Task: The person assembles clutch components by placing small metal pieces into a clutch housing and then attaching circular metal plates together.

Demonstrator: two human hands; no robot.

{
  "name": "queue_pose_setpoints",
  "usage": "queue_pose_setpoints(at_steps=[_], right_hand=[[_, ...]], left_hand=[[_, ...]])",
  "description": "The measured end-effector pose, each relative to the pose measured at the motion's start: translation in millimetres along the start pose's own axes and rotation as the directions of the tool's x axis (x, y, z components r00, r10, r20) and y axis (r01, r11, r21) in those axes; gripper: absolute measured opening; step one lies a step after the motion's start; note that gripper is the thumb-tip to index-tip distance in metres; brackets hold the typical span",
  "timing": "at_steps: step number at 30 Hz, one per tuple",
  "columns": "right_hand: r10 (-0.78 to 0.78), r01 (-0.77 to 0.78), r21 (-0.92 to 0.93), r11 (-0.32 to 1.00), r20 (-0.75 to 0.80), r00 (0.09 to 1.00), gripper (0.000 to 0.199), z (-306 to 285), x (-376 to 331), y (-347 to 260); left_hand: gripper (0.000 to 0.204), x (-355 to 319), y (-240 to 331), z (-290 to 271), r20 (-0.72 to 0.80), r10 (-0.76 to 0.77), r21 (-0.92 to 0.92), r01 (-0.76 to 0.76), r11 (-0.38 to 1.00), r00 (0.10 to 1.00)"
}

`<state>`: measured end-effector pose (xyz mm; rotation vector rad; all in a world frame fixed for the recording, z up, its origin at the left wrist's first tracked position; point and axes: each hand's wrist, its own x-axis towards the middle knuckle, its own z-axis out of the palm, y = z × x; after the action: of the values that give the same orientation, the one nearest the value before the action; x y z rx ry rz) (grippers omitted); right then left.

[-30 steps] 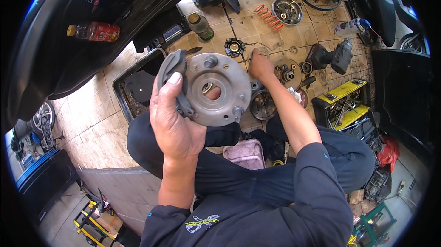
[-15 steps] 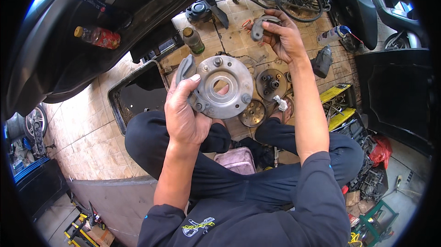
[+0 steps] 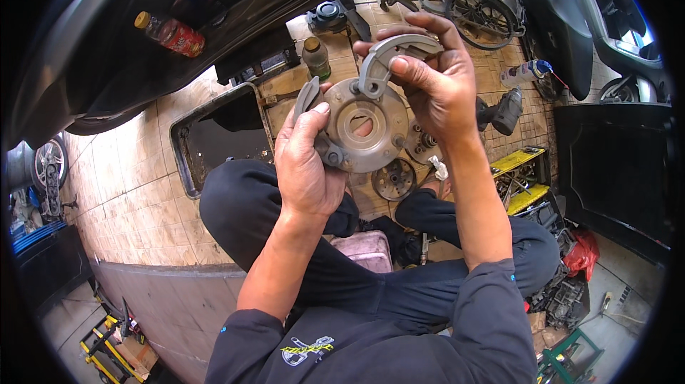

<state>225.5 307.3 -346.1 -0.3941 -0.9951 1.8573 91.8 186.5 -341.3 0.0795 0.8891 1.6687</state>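
My left hand (image 3: 307, 177) grips a round metal clutch plate (image 3: 382, 145) by its left side, thumb on the face. The plate has a large centre hole and several pins. A curved grey clutch shoe (image 3: 305, 98) sits at the plate's left edge, beside that thumb. My right hand (image 3: 446, 91) pinches a second clutch shoe (image 3: 392, 54) between thumb and fingers. Its holed lower end overlaps the plate's top edge by a pin; whether they touch, I cannot tell. Below the plate, a round metal drum (image 3: 394, 179) lies on the floor, and another round part behind it is partly hidden.
A black tray (image 3: 178, 159) lies at the left, with a greenish bottle (image 3: 315, 61) beyond it. To the right are a power tool (image 3: 506, 111), a spray can (image 3: 526, 72) and a yellow toolbox (image 3: 519, 159). A drive belt (image 3: 512, 23) lies far off.
My right hand has brought its clutch shoe nearer and down to the plate's top edge, turning it so its broad face shows. The left hand's plate has shifted slightly right.
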Motion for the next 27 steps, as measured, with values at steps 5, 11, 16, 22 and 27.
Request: queue_pose_setpoints(at_steps=[5, 11, 16, 22, 27], right_hand=[[-0.121, 0.123, 0.020, 0.992, -0.063, 0.991, 0.043, 10.0, -4.5, 17.4], [0.087, -0.093, -0.368, 0.925, -0.032, 0.996, 0.051, -16.5, 3.3, -3.5], [0.136, -0.183, -0.286, 0.940, -0.177, 0.975, 0.054, 0.6, -1.1, 7.8], [0.225, -0.134, -0.484, 0.865, 0.134, 0.965, 0.065, -6.5, 28.3, -15.2], [0.490, -0.304, -0.545, 0.782, 0.234, 0.840, 0.064, -11.4, 33.2, -8.9]], left_hand=[[0.036, 3.4, 2.3, -1.9, -0.021, 0.077, 0.089, -0.075, 0.993, 0.997], [0.031, 2.3, 13.5, -7.7, 0.049, 0.022, 0.136, -0.028, 0.990, 0.999], [0.036, 6.1, 4.1, -3.3, -0.057, 0.073, -0.088, -0.078, 0.993, 0.996], [0.043, -1.2, 21.9, -8.5, 0.315, -0.191, -0.082, 0.228, 0.970, 0.930], [0.031, -3.5, 11.3, 5.3, 0.083, -0.156, 0.217, 0.135, 0.967, 0.984]])
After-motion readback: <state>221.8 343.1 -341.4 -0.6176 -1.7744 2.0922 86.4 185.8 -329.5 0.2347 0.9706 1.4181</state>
